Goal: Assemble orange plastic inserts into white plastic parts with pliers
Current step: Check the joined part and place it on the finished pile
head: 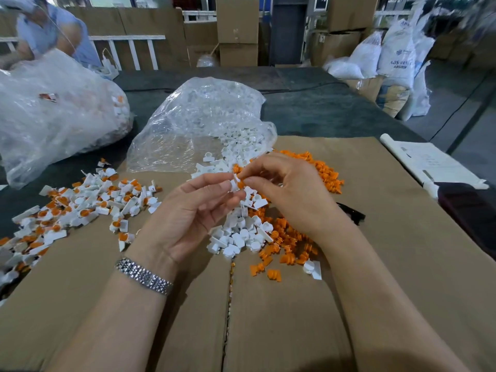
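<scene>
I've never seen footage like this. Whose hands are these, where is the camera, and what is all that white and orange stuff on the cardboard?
No machine here: a person wears a camera on the head, so this single picture looks down at their own hands. The left hand pinches a white plastic part, and the right hand pushes an orange insert into it. On the cardboard sheet lie loose white parts and orange inserts. The finished pieces, white with orange inside, are heaped to the left. A clear bag spills more white parts. Something dark, perhaps the pliers, lies unused behind the right wrist.
</scene>
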